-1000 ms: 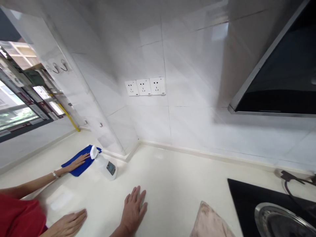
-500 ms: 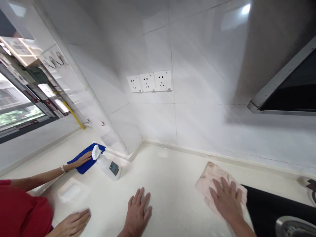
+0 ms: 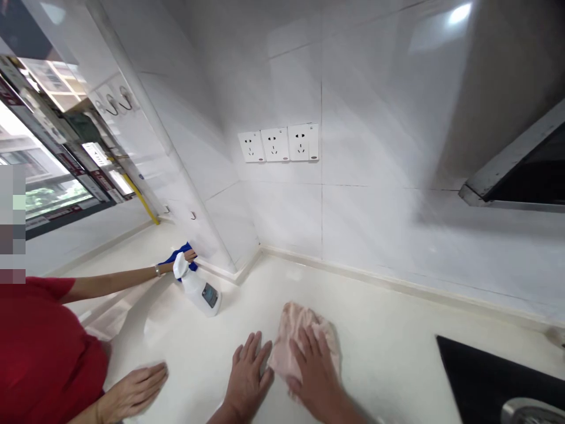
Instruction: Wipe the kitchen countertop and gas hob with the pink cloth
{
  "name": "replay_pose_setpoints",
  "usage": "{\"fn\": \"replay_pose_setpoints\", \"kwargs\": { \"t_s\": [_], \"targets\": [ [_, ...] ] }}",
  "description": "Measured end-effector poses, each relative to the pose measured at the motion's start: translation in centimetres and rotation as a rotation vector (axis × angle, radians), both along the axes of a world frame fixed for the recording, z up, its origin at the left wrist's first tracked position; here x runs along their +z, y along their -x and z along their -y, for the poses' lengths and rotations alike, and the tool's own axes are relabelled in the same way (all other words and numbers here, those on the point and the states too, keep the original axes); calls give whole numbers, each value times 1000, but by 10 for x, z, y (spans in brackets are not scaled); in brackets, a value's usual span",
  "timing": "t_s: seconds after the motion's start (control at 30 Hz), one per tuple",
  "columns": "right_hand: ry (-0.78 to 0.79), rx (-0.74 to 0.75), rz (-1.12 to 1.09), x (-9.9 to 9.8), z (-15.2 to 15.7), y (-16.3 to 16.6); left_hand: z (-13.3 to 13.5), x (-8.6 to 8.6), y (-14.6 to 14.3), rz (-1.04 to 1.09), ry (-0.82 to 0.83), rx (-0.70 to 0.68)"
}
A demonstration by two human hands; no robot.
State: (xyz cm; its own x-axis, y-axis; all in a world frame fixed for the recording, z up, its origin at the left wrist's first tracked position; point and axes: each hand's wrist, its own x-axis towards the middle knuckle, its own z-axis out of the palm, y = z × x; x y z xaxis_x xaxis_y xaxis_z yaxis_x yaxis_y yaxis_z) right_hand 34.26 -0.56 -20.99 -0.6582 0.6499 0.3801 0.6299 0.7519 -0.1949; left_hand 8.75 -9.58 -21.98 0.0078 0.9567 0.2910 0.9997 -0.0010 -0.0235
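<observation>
My right hand (image 3: 315, 374) lies flat on a pale pink cloth (image 3: 293, 327), fingers spread and pressing it against the white countertop (image 3: 375, 353). The cloth is crumpled, with folds beyond my fingertips. Just left of it, my left hand (image 3: 247, 374) rests on the counter with its fingers stretched out and nothing in them. Its thumb side is close to the cloth's left edge. A white spray bottle (image 3: 198, 288) with a dark label stands further left, beyond my left hand.
At left, a person in a red shirt (image 3: 44, 341) has one hand (image 3: 189, 257) on a blue cloth (image 3: 174, 256) behind the bottle and another hand (image 3: 136, 388) on the counter. A black cooktop (image 3: 481, 377) lies at right, a range hood (image 3: 494, 176) above. Wall sockets (image 3: 278, 144) face me.
My right hand has slid left with the pink cloth, from beside the cooktop to beside my left hand. The other person's far hand has moved right with the blue cloth, toward the wall corner.
</observation>
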Motion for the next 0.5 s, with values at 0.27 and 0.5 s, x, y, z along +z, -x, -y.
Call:
{"fn": "replay_pose_setpoints", "kwargs": {
  "t_s": [0.27, 0.5],
  "targets": [
    [42, -180, -13, -36, 4, -111, -1, 4, -3, 16, 19, 22],
    [137, -561, 135, -54, -39, -209, -1, 7, -5, 52, 31, 31]
  ]
}}
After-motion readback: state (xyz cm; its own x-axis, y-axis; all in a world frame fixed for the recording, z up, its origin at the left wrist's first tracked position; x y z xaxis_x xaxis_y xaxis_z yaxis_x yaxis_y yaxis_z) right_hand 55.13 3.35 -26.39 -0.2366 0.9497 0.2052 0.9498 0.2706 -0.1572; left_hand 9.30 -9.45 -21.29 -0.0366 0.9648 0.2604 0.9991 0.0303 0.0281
